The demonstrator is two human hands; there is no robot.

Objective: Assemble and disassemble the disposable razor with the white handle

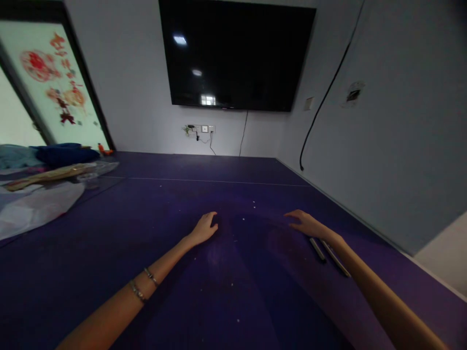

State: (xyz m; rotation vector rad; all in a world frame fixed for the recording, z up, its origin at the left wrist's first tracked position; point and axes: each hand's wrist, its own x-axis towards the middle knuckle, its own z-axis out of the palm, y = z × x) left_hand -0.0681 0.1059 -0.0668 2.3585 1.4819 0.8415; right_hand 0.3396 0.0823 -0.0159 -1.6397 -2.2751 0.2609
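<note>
My left hand [203, 229] hovers over or rests on the purple table [175, 272], near its middle; which of the two I cannot tell. Thumb and fingers are apart and nothing is between them. Two bracelets [137, 291] circle that wrist. On the right, my right hand [305, 223] is held with thumb and fingers apart, also holding nothing. Just below it lie two slim tools, a shorter dark one [317, 250] and a longer one [336, 260] partly hidden by my forearm; their kind is unclear. Small white specks [243, 219] are scattered between the hands.
At the left edge lie white plastic sheeting [40, 206], a long yellowish packet [51, 176] and dark blue cloth [67, 154]. A television [239, 58] hangs on the wall above sockets [205, 129]. A black cable [324, 99] dangles along the right wall.
</note>
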